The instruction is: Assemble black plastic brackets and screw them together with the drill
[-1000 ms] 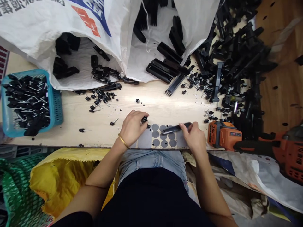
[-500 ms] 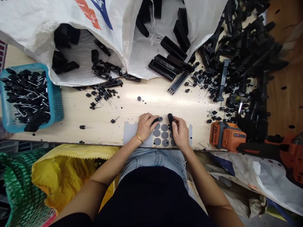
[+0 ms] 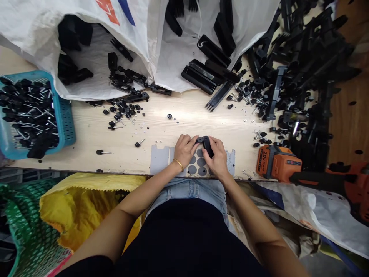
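Note:
My left hand (image 3: 184,150) is closed on a small black plastic part with a round, holed end (image 3: 200,140), most of it hidden by my fingers. My right hand (image 3: 216,157) grips a longer black plastic bar (image 3: 207,145) between thumb and fingers. The two parts meet or nearly meet at their far ends; whether they touch I cannot tell. Beneath my hands lies a sheet with grey discs (image 3: 192,169) near the table's front edge. A plain grey sheet (image 3: 159,159) is left of my left wrist.
A blue basket (image 3: 67,123) of black-headed screws stands at left. White sacks (image 3: 170,69) with black parts lie open at the back. A heap of black parts (image 3: 311,57) covers the right side. An orange battery tool (image 3: 284,163) sits at front right. Loose screws (image 3: 140,142) are scattered about.
My hands have come together, bringing the round-ended part and the black bar from a gap to side by side. The left hand moved right. The whole view has shifted slightly.

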